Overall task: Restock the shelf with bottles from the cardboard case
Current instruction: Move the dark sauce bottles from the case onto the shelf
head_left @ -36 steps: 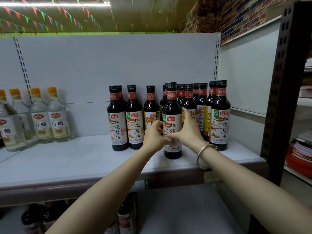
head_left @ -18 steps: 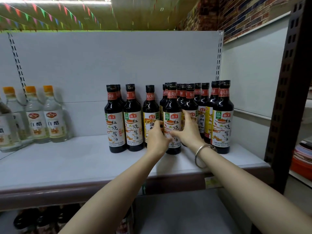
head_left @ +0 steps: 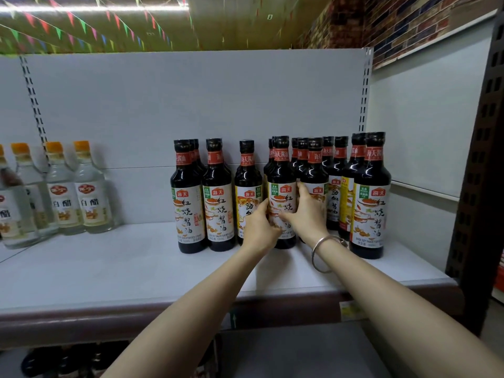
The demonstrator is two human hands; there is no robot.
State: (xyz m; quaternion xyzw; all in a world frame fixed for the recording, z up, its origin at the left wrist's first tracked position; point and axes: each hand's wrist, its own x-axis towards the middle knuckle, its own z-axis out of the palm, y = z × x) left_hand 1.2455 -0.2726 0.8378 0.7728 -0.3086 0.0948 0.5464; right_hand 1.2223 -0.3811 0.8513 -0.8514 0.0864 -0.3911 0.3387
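- Two hands hold one dark bottle (head_left: 282,192) that stands upright on the white shelf (head_left: 109,268)
- The left hand (head_left: 260,227) curls its fingers round the lower left side of the label, so that grip is closed on the bottle
- The right hand (head_left: 306,214) wraps the right side of the same label, its thumb lying across the front; this grip too is closed on the bottle
- A silver bangle (head_left: 326,253) sits on the right wrist
- Just left of the left hand stands a yellow-label bottle (head_left: 246,186), partly hidden by that hand
- Further left of it are two more dark bottles with white labels (head_left: 188,211), upright and side by side, with others behind the leftmost
- Just right of the right hand, and behind it, a crowd of dark bottles (head_left: 338,186) reaches to the back panel
- To the far right of the hands, nearer the shelf's front, stands one more white-label bottle (head_left: 371,203)
- Well apart to the left of both hands are clear bottles with orange caps (head_left: 90,192)
- Below the forearms, on a lower level, dark bottle tops (head_left: 68,361) show dimly
- No cardboard case shows in the head view
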